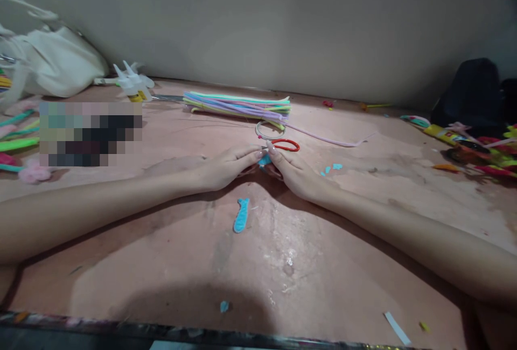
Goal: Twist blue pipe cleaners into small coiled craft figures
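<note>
My left hand [232, 167] and my right hand [294, 169] meet at the middle of the table. Between their closed fingertips shows a small bright-blue piece [264, 161], partly hidden by the fingers. Just behind the fingertips lies a red loop handle [287, 145], which looks like part of a pair of scissors; its other end is covered by my hands. Nearer to me, a blue fish-shaped cutout [241, 215] rests flat on the table. Several blue scraps [336, 167] are scattered to the right of my right hand.
Behind my hands is a bundle of pastel pipe cleaners [238, 105], with one pink stem trailing right. Glue bottles [132, 83] and a white bag [56, 62] stand at back left. Colourful craft bits [484, 145] pile at the right. A white strip [397, 328] lies near the front edge.
</note>
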Demonstrator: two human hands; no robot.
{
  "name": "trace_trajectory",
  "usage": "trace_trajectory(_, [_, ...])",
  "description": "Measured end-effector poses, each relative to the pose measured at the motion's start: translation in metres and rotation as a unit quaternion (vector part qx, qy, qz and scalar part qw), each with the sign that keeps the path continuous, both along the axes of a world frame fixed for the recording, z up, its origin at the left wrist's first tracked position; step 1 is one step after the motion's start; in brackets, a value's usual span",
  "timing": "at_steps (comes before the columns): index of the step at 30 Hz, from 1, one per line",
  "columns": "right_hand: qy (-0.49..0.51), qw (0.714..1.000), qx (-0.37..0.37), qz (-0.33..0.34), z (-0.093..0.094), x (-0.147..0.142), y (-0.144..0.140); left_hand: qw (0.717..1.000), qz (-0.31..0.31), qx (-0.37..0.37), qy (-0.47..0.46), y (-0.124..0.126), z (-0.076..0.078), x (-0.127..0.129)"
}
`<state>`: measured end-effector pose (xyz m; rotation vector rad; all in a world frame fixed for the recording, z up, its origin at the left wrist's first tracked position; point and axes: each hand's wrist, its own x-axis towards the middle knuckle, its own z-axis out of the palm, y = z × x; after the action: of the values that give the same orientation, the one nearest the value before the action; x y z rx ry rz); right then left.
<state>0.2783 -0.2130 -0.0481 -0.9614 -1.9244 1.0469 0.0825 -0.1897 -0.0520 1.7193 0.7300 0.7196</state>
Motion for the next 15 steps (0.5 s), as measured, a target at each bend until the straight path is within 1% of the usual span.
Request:
trace_trajectory(2, [0.007, 1.0, 0.001, -0.004, 0.0, 0.0, 0.0, 1.0, -0.011, 0.023, 0.013, 0.002, -0.001, -0.002])
trace_trajectory(3, [0.011, 1.0, -0.002, -0.007, -0.001, 0.0, 0.0, 0.999, -0.024, 0.016, 0.021, 0.004, 0.0, -0.004])
trace_trajectory(5, [0.032, 0.999, -0.014, -0.029, -0.002, 0.001, 0.002, 0.997, -0.058, -0.032, 0.044, 0.01, 0.007, -0.012])
trace_trajectory(6, [0.05, 0.997, -0.02, -0.05, -0.003, 0.002, 0.004, 0.992, -0.091, -0.056, 0.065, 0.013, 0.013, -0.018])
trace_trajectory(7, [0.068, 0.995, -0.028, -0.072, -0.005, 0.003, 0.007, 0.988, -0.109, -0.065, 0.085, 0.016, 0.02, -0.023])
trace_trajectory(8, [0.083, 0.991, -0.038, -0.097, -0.006, 0.005, 0.011, 0.978, -0.156, -0.05, 0.127, 0.018, 0.026, -0.028])
trace_trajectory(9, [0.093, 0.987, -0.047, -0.122, -0.008, 0.008, 0.015, 0.962, -0.211, -0.022, 0.169, 0.02, 0.033, -0.031])
trace_trajectory(11, [0.102, 0.98, -0.049, -0.163, -0.01, 0.013, 0.024, 0.937, -0.287, 0.05, 0.192, 0.019, 0.042, -0.035])
trace_trajectory(13, [0.106, 0.976, -0.044, -0.185, -0.01, 0.017, 0.031, 0.917, -0.328, 0.118, 0.196, 0.016, 0.045, -0.033])
trace_trajectory(15, [0.108, 0.977, -0.036, -0.178, -0.01, 0.019, 0.033, 0.906, -0.34, 0.16, 0.197, 0.014, 0.041, -0.029])
